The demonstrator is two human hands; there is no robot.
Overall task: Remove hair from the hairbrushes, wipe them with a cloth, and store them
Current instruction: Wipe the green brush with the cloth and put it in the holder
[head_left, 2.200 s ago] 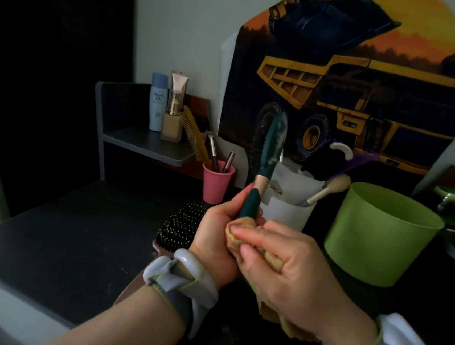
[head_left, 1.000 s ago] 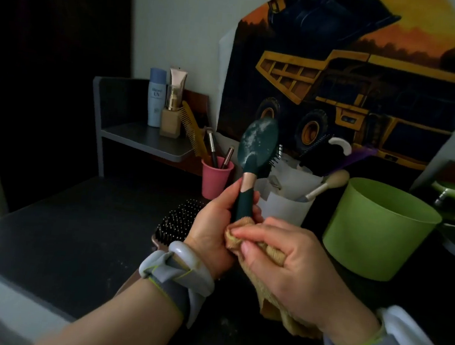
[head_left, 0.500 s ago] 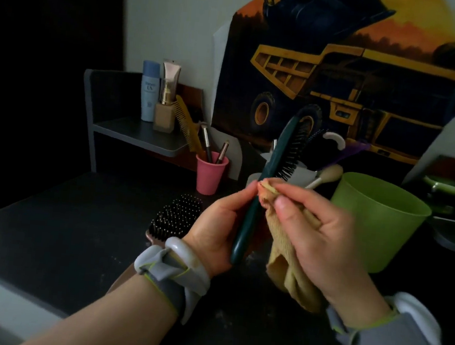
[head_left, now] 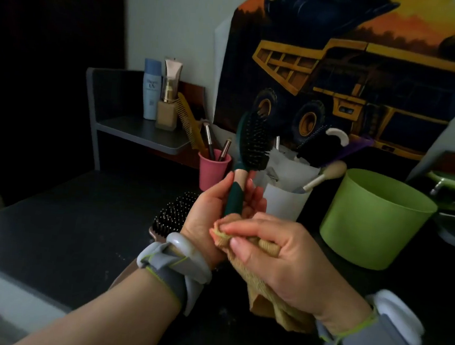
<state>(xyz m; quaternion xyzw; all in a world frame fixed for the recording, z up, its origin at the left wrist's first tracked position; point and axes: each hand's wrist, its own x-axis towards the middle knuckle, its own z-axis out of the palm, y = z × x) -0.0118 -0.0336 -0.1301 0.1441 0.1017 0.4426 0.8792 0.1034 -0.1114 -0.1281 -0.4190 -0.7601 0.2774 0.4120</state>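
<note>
- While the left hand (head_left: 212,207) holds the green hairbrush (head_left: 246,157) upright above the desk (head_left: 57,228), we see its thumb on the near side of the dark handle and its fingers (head_left: 254,195) curled round the far side — a closed grip on the handle.
- The brush's bristles face right, and its head stands in front of the white holder (head_left: 284,203).
- We see the right hand (head_left: 276,257) clenched on the tan cloth (head_left: 261,275): thumb and forefinger pinch a bunched corner against the bottom end of the handle, the other fingers folded over the cloth.
- The rest of the cloth hangs below the right palm.
- A second hairbrush (head_left: 173,214), black-bristled, lies on the desk just behind the left wrist, bristles up.
- The white holder carries other brushes; we cannot tell what kinds.
- A green tub (head_left: 374,222) stands right of the holder, a pink cup (head_left: 212,169) left of it.
- On the grey shelf (head_left: 141,133) stand a blue bottle (head_left: 151,90) and a tube — a comb (head_left: 189,122) leans beside them.
</note>
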